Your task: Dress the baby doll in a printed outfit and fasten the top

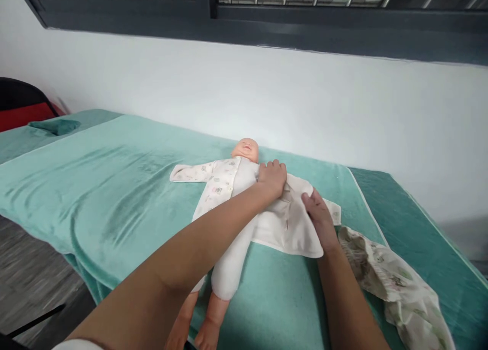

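Observation:
A baby doll (244,180) lies on its back with its head towards the wall, its bare feet towards me. Its body is white. A white printed baby shirt (217,187) lies on one side of its chest, one sleeve stretched out to the left. The shirt's other half is spread to the right, plain inner side up. My left hand (272,178) is closed at the doll's shoulder on that side; what its fingers hold is hidden. Between thumb and fingers, my right hand (319,215) grips the edge of the spread shirt half. A sleeve end shows beyond it.
Crumpled printed baby trousers (400,284) lie at the right. Beneath everything is a bed with a green cover (114,187), against a white wall (190,86) under a dark window frame (267,30). A red and black object (23,106) stands far left.

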A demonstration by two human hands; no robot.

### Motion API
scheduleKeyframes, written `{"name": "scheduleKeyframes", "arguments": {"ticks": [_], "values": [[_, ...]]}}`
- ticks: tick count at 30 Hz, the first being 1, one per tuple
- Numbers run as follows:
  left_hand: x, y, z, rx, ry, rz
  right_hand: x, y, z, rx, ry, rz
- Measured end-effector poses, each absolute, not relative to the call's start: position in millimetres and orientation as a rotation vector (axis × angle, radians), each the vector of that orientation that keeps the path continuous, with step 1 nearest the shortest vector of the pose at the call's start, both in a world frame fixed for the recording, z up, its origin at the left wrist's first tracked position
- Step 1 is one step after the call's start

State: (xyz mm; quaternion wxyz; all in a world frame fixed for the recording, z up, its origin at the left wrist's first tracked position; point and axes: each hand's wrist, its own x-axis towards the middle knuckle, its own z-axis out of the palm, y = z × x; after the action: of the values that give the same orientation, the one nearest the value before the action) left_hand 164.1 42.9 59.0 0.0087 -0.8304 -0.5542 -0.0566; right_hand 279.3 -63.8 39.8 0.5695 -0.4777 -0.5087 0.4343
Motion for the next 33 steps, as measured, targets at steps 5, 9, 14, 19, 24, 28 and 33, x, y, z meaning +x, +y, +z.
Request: {"name": "scheduleKeyframes", "arguments": {"ticks": [5,9,14,19,24,28,33], "values": [[146.9,47.7,68.2,-2.967,-1.404,-0.401,270.0,-64.0,34.5,-0.903,-1.291,1.364],[115.9,50.7,91.5,-3.289,-1.299,-0.682,261.6,-68.1,29.4,-0.792,-1.432,1.44],[82.0,51.8,105.6,-2.985,-1.57,-1.233,238.1,-78.2,21.7,-0.89,-1.623,1.122],[59.7,57.2,92.8,-2.645,-1.656,-1.315,215.2,-93.5,18.1,-0.948,-1.986,0.47],[57.5,60.2,71.0,-2.514,-1.768,-1.233,205.7,-100.3,14.4,-0.943,-1.922,0.172],[61.9,59.9,63.7,-2.472,-1.866,-1.237,187.1,-100.1,17.2,-0.875,-1.888,0.142],[61.3,57.9,61.2,-2.388,-1.939,-1.331,182.5,-103.7,16.8,-0.696,-2.011,0.202]]}}
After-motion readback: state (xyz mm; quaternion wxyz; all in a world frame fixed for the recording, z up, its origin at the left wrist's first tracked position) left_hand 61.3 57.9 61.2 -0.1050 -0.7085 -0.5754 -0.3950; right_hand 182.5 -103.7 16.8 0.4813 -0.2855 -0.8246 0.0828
